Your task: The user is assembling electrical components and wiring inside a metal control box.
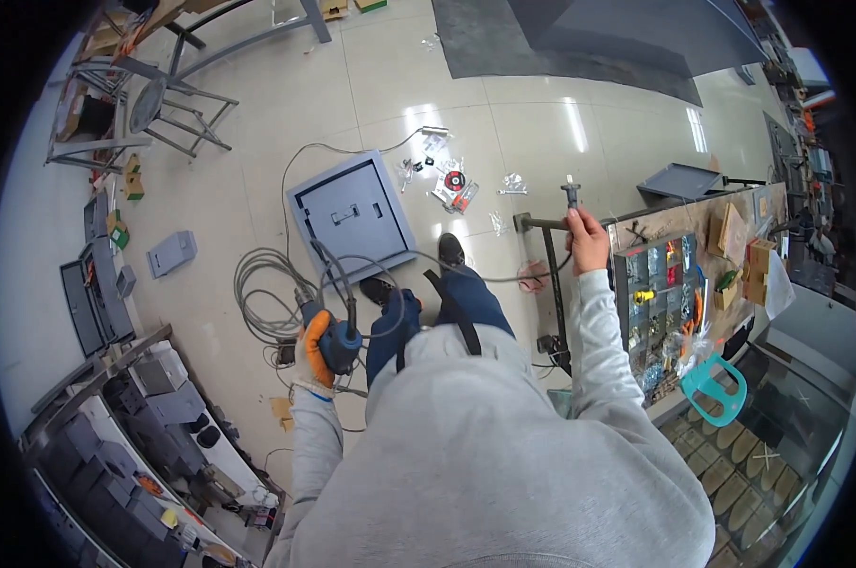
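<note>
My left hand (315, 352), in an orange-palmed work glove, is closed around a blue power drill (341, 348) beside my left leg. My bare right hand (590, 242) pinches a dark electric plug (571, 195) with its prongs upward, held out to the right near the workbench corner. From the plug a grey cord (503, 278) sags across in front of my legs toward the drill. More of the cable (257, 298) is looped on the floor at the left. A grey metal cabinet (357, 194) lies on the floor just ahead of my feet.
A cutting disc (455, 180), small packets and loose parts lie on the floor beyond the cabinet. The workbench at right carries a compartment tray (626, 270) of fasteners. A turquoise stool (714, 390) stands below it. Metal boxes fill the shelving (167, 379) at left; a round stool (148, 104) is far left.
</note>
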A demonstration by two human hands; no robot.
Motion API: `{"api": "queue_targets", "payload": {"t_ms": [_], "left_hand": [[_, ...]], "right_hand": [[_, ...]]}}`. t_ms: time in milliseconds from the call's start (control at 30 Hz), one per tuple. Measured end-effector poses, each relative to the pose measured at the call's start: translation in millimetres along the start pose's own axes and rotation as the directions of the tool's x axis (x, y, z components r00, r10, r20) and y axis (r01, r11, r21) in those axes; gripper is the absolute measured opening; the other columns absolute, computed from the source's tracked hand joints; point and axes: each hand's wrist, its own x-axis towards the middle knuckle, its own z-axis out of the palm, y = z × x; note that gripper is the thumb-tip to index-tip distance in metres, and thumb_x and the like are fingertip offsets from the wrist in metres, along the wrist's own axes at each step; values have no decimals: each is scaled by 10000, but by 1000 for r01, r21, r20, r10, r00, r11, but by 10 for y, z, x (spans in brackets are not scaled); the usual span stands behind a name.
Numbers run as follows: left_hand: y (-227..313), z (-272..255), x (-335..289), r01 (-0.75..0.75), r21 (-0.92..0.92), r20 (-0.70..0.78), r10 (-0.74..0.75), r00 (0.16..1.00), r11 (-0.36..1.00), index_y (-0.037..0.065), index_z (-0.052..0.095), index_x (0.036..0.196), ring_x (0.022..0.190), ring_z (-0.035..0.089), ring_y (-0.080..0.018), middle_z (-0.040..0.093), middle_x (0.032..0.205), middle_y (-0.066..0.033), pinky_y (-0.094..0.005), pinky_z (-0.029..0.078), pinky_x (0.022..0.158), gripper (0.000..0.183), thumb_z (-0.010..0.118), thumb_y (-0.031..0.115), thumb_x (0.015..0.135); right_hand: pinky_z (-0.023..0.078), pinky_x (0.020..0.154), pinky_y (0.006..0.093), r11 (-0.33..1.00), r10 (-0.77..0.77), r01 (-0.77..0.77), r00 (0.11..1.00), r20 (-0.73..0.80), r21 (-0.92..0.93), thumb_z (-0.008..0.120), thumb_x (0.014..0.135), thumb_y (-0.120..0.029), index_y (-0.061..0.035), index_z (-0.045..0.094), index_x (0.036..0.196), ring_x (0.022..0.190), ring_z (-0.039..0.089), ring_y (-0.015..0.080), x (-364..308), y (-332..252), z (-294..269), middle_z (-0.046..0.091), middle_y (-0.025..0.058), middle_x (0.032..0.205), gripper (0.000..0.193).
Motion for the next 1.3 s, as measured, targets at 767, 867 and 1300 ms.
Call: {"api": "queue_targets", "payload": {"t_ms": [767,867,1300], "left_hand": [[-3485,1669,3833,487,-18,392,-442,807,873,15,520,1229,828,647,-194,664,980,-149,-273,532,761,387,669,148,898],[-3656,1528,4069,437,1,359,-408,839,900,11,549,1189,805,639,-182,662,963,-130,-261,525,731,368,690,157,882],[-2988,1844,3806,195,133,261,-224,939,972,-6,548,1172,720,630,-181,635,932,-120,-287,546,658,472,783,190,812]], "right_hand": [[531,745,365,443,-417,510,845,334,-737,642,883,-294,-63,731,1049,795,665,286,4279,4274,2781,726,112,883,298],[534,750,369,538,-322,454,889,325,-710,648,869,-292,-74,734,1046,803,668,288,4390,4315,2997,726,109,886,294],[450,592,266,618,363,315,698,617,-720,747,828,-304,-54,737,953,607,554,129,2320,2960,1816,642,30,693,279]]}}
